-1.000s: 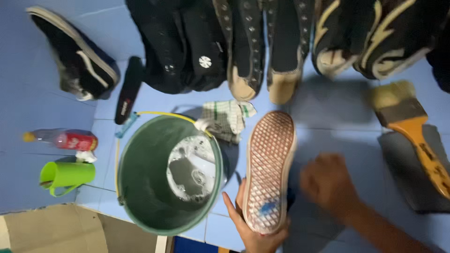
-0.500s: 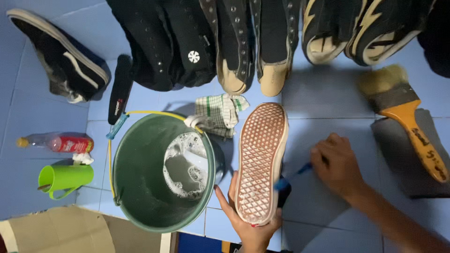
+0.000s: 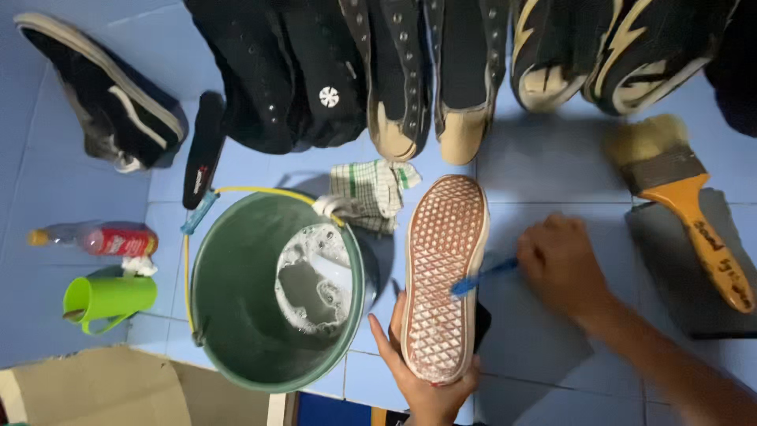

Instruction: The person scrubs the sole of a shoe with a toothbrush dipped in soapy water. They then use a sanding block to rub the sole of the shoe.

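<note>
While the left hand [image 3: 426, 386] cups the heel of the shoe [image 3: 443, 276], sole up, the right hand [image 3: 561, 264] grips a blue brush [image 3: 482, 278] with its head on the sole's mid edge; scrubbing looks to be the step in hand; a next stroke would call for steady hold and bristles pressed into the grooves; the sole is reddish waffle tread, pale foam near the heel; a green bucket [image 3: 236, 331] of suds sits just left of the left hand.
</note>
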